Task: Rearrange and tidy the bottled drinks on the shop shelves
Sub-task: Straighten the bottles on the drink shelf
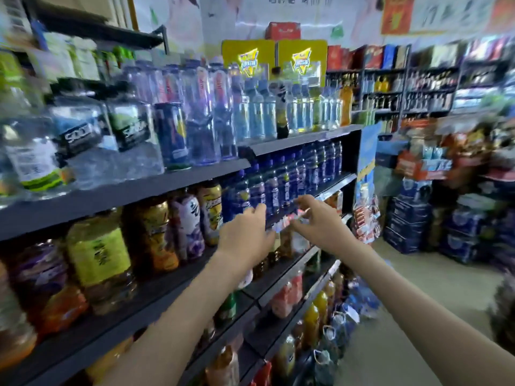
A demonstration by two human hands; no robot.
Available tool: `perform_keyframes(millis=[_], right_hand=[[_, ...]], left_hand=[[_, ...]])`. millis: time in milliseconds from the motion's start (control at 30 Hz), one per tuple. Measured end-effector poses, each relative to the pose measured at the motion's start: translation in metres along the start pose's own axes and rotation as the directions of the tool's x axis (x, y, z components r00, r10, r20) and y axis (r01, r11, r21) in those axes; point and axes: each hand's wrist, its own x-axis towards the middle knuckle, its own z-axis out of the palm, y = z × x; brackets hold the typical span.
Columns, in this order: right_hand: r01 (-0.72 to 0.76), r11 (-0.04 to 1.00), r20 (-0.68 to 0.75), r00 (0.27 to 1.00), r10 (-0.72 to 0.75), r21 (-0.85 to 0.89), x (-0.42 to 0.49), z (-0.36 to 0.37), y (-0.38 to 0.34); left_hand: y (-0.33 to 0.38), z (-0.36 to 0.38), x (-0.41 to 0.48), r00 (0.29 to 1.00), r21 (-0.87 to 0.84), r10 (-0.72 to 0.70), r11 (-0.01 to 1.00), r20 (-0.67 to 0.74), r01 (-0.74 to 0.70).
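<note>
The view is blurred by motion. A row of dark blue bottles (281, 182) stands on the second shelf (331, 188). My left hand (246, 232) reaches up to that shelf's front edge, fingers extended, fingertips by the nearest blue bottles and holding nothing. Just to its right, my right hand (316, 218) is at the same edge, its fingers and thumb curved around a pink-and-white price label (287, 222). Blur hides whether it pinches the label. Yellow and brown tea bottles (97, 254) fill the left part of the shelf below.
Clear water bottles (206, 112) line the top shelf. Orange and red drinks (312, 316) fill the lower shelves. Snack packs (365, 221) hang at the shelf end. Stacked blue drink cases (409, 221) stand on the aisle floor (418, 302) to the right.
</note>
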Motion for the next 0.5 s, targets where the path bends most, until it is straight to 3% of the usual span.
perform_keyframes(millis=[267,500], right_hand=[[-0.079,0.997,-0.079,0.994,0.079,0.010,0.121,-0.102,0.200],[-0.003,1.000,-0.098,0.995,0.005,0.016,0.238,-0.173,0.379]], left_hand=[[0.123,0.075,0.202,0.997,0.011,0.053,0.999,-0.060,-0.052],[0.232,0.178,0.355,1.000,-0.021,0.023,1.000,-0.009,-0.023]])
